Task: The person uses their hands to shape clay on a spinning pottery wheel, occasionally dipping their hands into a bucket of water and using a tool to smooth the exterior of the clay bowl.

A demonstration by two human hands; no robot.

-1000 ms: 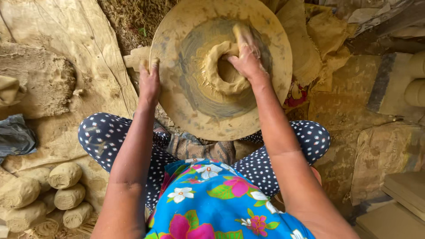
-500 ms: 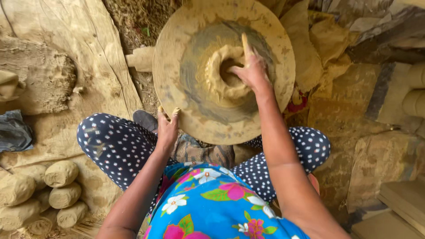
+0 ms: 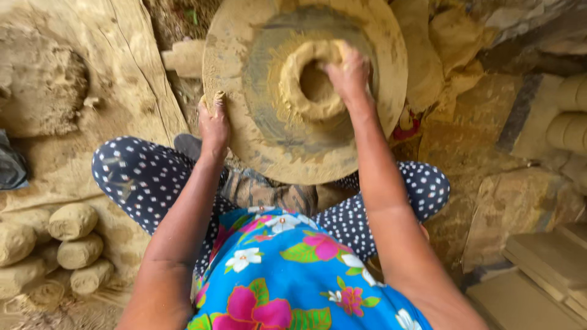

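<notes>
A round, clay-smeared potter's wheel (image 3: 257, 140) lies flat in front of my crossed legs. At its middle sits a ring of wet tan clay (image 3: 299, 91) with a hollow centre. My right hand (image 3: 348, 73) presses on the ring's right rim, fingers bent over the clay wall. My left hand (image 3: 213, 122) grips the wheel's left edge, fingers curled over the rim. Both hands are coated in clay.
Several rolled clay lumps (image 3: 73, 244) are stacked at the lower left. A big clay mound (image 3: 43, 91) rests on a sheet at the upper left. Clay rolls (image 3: 572, 116) and flat boards (image 3: 550, 263) lie at the right. Stones surround the wheel.
My left hand went from the wheel's left edge down to its near edge, then back up to the left edge. My right hand stayed on the clay ring.
</notes>
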